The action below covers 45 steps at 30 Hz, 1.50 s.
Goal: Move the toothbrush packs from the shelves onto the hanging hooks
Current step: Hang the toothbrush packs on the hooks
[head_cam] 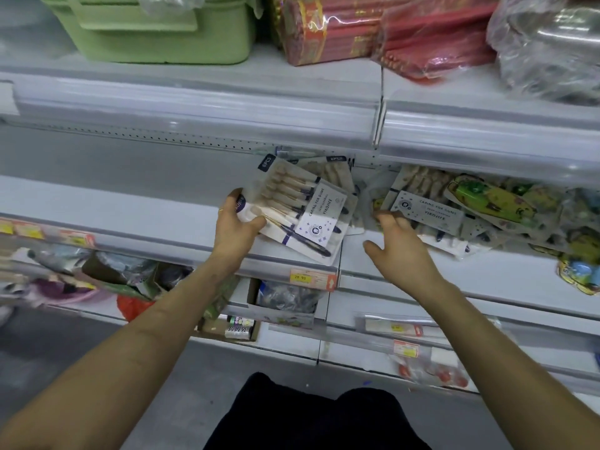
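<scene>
My left hand [238,224] grips the left edge of a white six-piece toothbrush pack [305,209], held tilted over the middle shelf [130,203]. More of the same packs lie stacked behind it. My right hand [397,251] hovers with fingers loosely spread, its fingertips near another toothbrush pack [428,209] lying on the shelf to the right. No hanging hooks show clearly; the perforated back panel [162,138] runs behind the shelf.
Colourful yellow-green carded packs [493,199] are piled at the right of the shelf. Above stand a green plastic box [156,27] and red wrapped bundles [373,30]. The lower shelf holds boxes and bagged goods [285,297]. Price labels [302,277] line the shelf edges.
</scene>
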Available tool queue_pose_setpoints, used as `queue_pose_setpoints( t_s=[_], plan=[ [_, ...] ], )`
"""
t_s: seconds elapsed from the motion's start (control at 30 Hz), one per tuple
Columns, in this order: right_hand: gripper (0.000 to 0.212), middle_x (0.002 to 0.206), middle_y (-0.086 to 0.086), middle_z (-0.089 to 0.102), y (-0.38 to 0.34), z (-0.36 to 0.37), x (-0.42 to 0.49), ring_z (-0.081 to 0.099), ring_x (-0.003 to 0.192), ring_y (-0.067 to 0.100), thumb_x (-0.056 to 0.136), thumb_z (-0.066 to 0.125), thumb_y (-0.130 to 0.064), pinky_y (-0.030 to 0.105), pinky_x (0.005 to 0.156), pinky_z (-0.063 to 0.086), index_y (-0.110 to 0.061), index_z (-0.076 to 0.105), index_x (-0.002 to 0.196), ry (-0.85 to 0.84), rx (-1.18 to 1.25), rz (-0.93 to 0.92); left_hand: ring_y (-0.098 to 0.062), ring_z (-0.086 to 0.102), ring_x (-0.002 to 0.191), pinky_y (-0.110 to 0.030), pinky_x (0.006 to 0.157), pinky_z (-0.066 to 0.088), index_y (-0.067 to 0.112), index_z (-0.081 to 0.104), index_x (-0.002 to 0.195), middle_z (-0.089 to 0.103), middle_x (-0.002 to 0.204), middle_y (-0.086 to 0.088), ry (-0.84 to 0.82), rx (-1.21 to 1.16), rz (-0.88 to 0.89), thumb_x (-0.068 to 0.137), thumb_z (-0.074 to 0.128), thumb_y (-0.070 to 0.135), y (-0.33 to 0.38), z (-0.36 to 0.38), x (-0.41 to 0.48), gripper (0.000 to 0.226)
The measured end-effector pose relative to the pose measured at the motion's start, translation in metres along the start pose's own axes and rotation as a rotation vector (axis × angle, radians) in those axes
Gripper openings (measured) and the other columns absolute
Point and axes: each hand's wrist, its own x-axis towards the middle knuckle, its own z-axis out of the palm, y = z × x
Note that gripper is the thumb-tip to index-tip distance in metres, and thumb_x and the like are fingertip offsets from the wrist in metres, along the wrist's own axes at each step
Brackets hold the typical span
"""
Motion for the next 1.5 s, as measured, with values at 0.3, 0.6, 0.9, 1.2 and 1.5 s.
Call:
queue_pose_setpoints(
  t_s=[0.3,0.6,0.9,1.2,1.5],
  plan=[
    [0.059,0.116,0.013,0.068,-0.037,-0.008,0.039,0.066,0.104,0.033,0.100,0.060,-0.058,0.045,0.088,0.055,-0.008,0.057,0.131,-0.213,0.044,-0.070,-0.019,0.073,0.109,-0.042,0.096,0.061,0.033,0.052,0.149,0.065,0.137,0.007,-0.292,-0.071,0.103,0.086,0.073,-0.011,0.010,-0.038,-0.005,0.079],
    [0.049,0.106,0.000,0.077,-0.033,0.020,0.042,0.078,0.088,0.012,0.091,0.081,-0.011,0.033,0.072,0.063,-0.020,0.053,0.130,-0.277,0.733,0.041,-0.027,0.075,0.107,-0.048,0.094,0.062,0.038,0.046,0.152,0.053,0.151,0.006,-0.386,-0.099,0.117,0.090,0.076,-0.005,0.013,-0.037,-0.005,0.082],
    [0.021,0.098,0.012,0.081,-0.040,0.034,0.043,0.078,0.095,0.034,0.091,0.078,-0.003,0.061,0.090,0.061,-0.010,0.068,0.108,-0.144,1.094,0.246,-0.029,0.075,0.110,-0.049,0.088,0.063,0.019,0.047,0.139,0.073,0.124,-0.008,-0.344,-0.350,-0.096,0.082,0.085,0.007,0.003,0.005,-0.036,0.069],
    [0.029,0.115,0.006,0.065,-0.021,0.049,0.077,0.066,0.100,0.020,0.098,0.067,-0.014,0.025,0.071,0.050,-0.008,0.056,0.124,0.117,0.657,0.177,-0.033,0.072,0.115,-0.052,0.094,0.061,0.010,0.044,0.138,0.072,0.126,-0.017,-0.240,-0.488,-0.205,0.082,0.077,-0.012,-0.019,-0.015,-0.038,0.068],
    [0.124,0.141,0.016,0.058,0.001,0.085,0.151,0.059,0.127,0.036,0.048,0.073,-0.076,0.044,0.092,0.059,-0.015,0.038,0.150,0.007,0.521,0.305,-0.032,0.072,0.116,-0.046,0.089,0.063,0.010,0.042,0.143,0.072,0.127,-0.016,-0.189,-0.502,-0.212,0.084,0.073,-0.015,-0.028,-0.054,-0.040,0.071]
  ],
)
